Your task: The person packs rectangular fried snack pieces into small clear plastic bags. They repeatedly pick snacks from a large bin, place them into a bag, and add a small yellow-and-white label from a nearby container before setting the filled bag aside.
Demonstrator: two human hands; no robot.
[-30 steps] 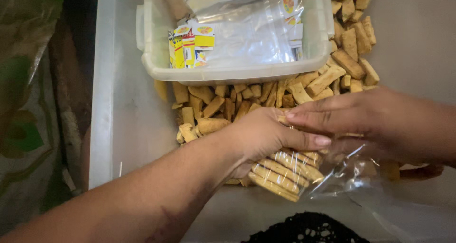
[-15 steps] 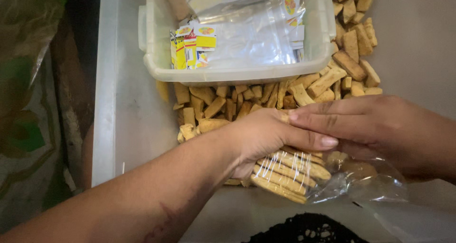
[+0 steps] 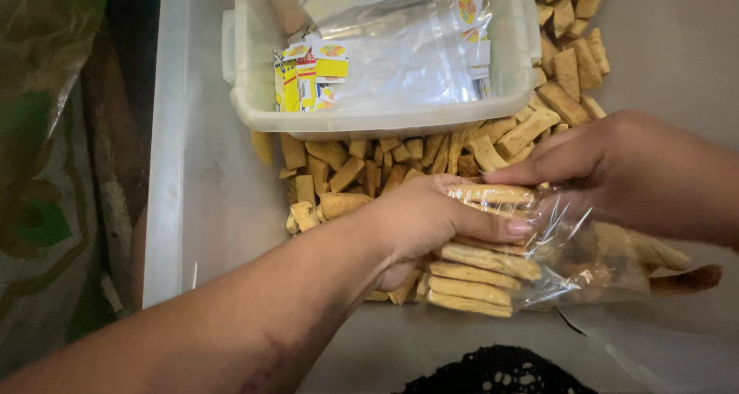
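Note:
My left hand (image 3: 431,217) grips a stack of long tan biscuit sticks (image 3: 473,275) and holds them in the mouth of a clear plastic bag (image 3: 577,248). My right hand (image 3: 623,167) holds the bag's upper edge from the right, thumb and fingers pinching the film. Several sticks lie side by side inside the bag. A loose heap of the same biscuits (image 3: 369,171) lies on the grey surface just behind my hands.
A white plastic tub (image 3: 254,109) with empty clear bags and yellow printed labels (image 3: 308,78) stands behind the heap. More biscuits (image 3: 570,63) spread along its right side. A dark lacy object (image 3: 500,371) sits at the bottom edge. Patterned cloth (image 3: 46,209) hangs at left.
Both hands have shifted slightly right and the biscuit stack has gone deeper into the bag. My right hand now grips the bag's upper edge more closely.

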